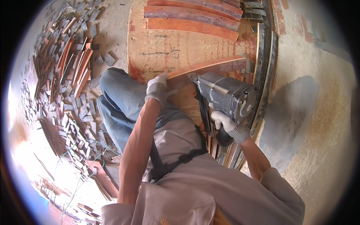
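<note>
My left hand [157, 87], in a pale knitted glove, grips the left end of a curved wooden strip [210, 66] with a reddish-orange edge. The strip stretches away to the right over a plywood board [187, 47]. My right hand [228, 125], gloved too, is closed round the handle of a dark grey nail gun [221, 90]. The nose of the gun is close against the near side of the strip; whether they touch I cannot tell. Its long magazine runs back toward my lap.
Several curved red-orange strips [193, 17] lie at the board's far end. Long dark battens [262, 63] run along its right side. Small wood offcuts [84, 28] litter the floor on the left, with loose reddish strips [82, 67] and a thin green cord [77, 131] among them.
</note>
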A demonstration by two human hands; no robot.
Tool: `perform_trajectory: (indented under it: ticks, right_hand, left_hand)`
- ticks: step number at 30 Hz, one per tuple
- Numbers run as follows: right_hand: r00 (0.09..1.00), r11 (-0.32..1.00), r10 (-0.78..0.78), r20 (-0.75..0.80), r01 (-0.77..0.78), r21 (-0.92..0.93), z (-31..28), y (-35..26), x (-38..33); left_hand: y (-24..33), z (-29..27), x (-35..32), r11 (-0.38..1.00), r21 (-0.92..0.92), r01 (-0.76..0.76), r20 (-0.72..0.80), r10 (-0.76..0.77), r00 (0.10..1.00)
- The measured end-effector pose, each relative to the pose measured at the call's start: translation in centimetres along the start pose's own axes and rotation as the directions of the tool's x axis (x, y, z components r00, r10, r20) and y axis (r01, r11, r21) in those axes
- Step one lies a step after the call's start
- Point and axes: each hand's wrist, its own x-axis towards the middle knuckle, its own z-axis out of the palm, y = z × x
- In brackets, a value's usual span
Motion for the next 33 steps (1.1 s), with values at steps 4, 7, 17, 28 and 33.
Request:
perform_trajectory:
  ticks: [4,7,17,28,33]
  right_hand:
    - [0.995,0.99,-0.019,0.1,0.033,-0.14,0.1,-0.3,-0.2]
    - [0.991,0.968,-0.084,0.107,0.107,-0.228,1.5,0.4,0.8]
    - [0.968,0.933,-0.246,0.058,0.253,-0.257,1.8,1.5,0.5]
    - [0.913,0.808,-0.364,0.185,0.409,-0.424,2.3,5.9,2.5]
    - [0.827,0.649,-0.534,0.173,0.532,-0.544,2.3,6.3,-0.8]
  left_hand:
    - [2.1,0.0,-0.2,0.998,0.052,-0.04,-0.008,0.041,0.999]
    - [5.5,0.2,-0.7,0.957,-0.185,0.224,-0.078,-0.241,0.967]
    - [9.0,0.6,-1.0,0.707,-0.513,0.487,-0.05,-0.591,0.805]
    - [6.6,0.1,-0.6,0.899,-0.164,0.405,-0.098,-0.424,0.9]
    - [9.4,-1.8,-3.4,0.696,0.688,-0.207,0.021,0.266,0.964]
